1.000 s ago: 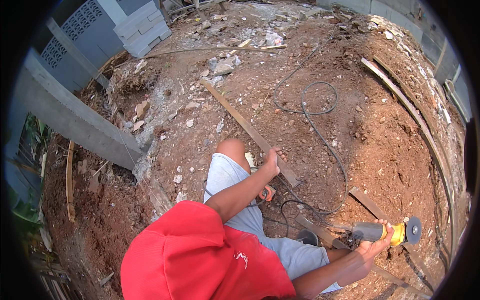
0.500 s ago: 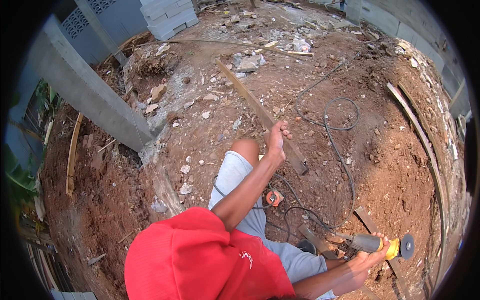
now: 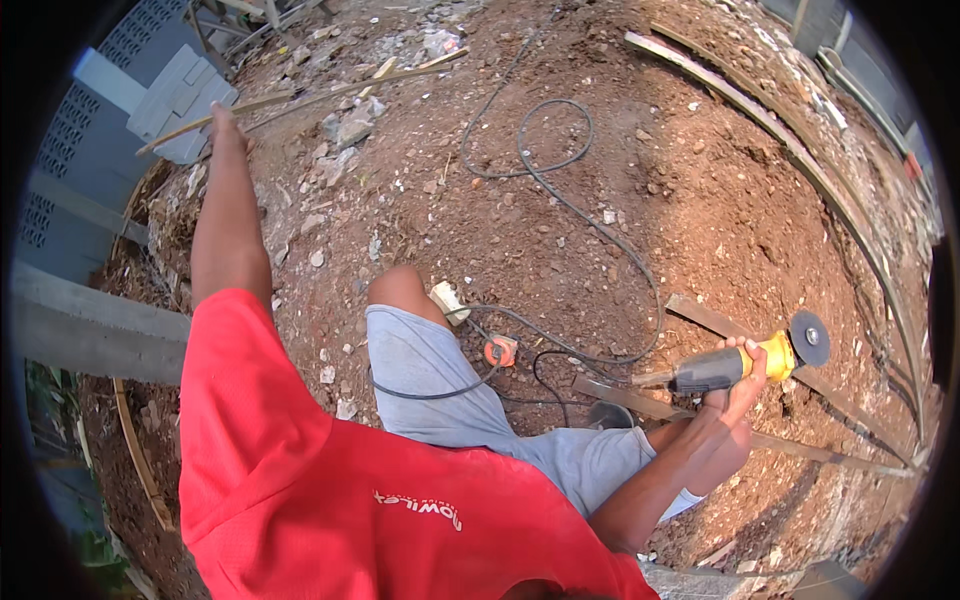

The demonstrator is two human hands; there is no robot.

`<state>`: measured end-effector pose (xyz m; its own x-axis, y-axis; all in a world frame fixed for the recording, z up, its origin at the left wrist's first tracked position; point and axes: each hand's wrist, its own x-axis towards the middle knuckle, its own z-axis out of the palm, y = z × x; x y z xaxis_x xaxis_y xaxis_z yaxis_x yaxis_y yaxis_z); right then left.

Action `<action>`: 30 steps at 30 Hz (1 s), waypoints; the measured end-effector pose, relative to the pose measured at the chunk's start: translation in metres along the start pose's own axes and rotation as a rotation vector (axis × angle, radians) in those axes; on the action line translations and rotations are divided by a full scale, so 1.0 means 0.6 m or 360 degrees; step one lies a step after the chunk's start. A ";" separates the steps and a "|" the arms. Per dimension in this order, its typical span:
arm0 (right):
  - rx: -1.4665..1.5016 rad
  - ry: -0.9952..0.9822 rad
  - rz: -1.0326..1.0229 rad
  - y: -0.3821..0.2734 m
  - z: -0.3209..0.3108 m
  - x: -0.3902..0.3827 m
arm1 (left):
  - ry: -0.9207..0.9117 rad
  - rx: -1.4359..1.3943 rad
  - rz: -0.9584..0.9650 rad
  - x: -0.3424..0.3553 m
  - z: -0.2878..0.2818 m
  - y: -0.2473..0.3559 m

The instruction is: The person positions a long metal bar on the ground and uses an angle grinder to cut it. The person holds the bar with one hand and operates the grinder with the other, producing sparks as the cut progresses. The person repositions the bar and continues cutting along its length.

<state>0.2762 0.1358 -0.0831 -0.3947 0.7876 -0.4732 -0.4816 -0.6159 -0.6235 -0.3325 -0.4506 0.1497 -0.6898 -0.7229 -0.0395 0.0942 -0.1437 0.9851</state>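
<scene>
My left arm is stretched out to the far left. At its end my left hand (image 3: 224, 121) looks open, its fingers held out straight across a wooden strip (image 3: 172, 136); I cannot tell whether they touch. Low on the right, my right hand (image 3: 748, 368) is wrapped round a yellow and black angle grinder (image 3: 705, 371). The grinder's dark disc (image 3: 809, 337) points right and upward. Beneath the grinder a brown bar (image 3: 705, 317) lies slanting on the soil, and another bar (image 3: 630, 399) crosses by my bent leg.
A dark cable (image 3: 600, 232) loops over the rubble-strewn soil. An orange round object (image 3: 500, 351) and a pale block (image 3: 448, 302) lie by my knee. Long boards (image 3: 740, 100) run along the right. A concrete post (image 3: 95, 325) stands left, with pale stacked blocks (image 3: 185, 95) beyond.
My left hand has swung from above my knee to the far left, and the wooden piece it gripped has moved there too. The view has turned. My right hand still holds the grinder.
</scene>
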 end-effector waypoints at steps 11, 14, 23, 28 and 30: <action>0.0192 0.0093 -0.0143 -0.003 -0.006 0.027 | -0.1639 0.1712 0.0705 -0.292 -0.340 -0.300; 0.0160 0.0079 -0.0077 0.008 -0.007 0.028 | -0.1217 0.2242 -0.0140 -0.253 -0.536 -0.488; 0.0069 -0.0144 0.0031 0.014 -0.057 0.078 | -0.0940 0.1198 -0.1298 -0.325 -0.729 -0.620; 0.0008 -0.0126 -0.0047 0.002 -0.036 0.052 | -0.0904 0.0801 -0.0742 -0.331 -0.483 -0.472; -0.0024 -0.0215 -0.0011 -0.003 -0.042 0.053 | -0.1073 0.0711 -0.0447 -0.369 -0.368 -0.372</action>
<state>0.2845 0.1624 -0.1128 -0.4937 0.7815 -0.3814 -0.4732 -0.6094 -0.6362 -0.0422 -0.4077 -0.0986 -0.9380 -0.1237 -0.3238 -0.3385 0.1248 0.9327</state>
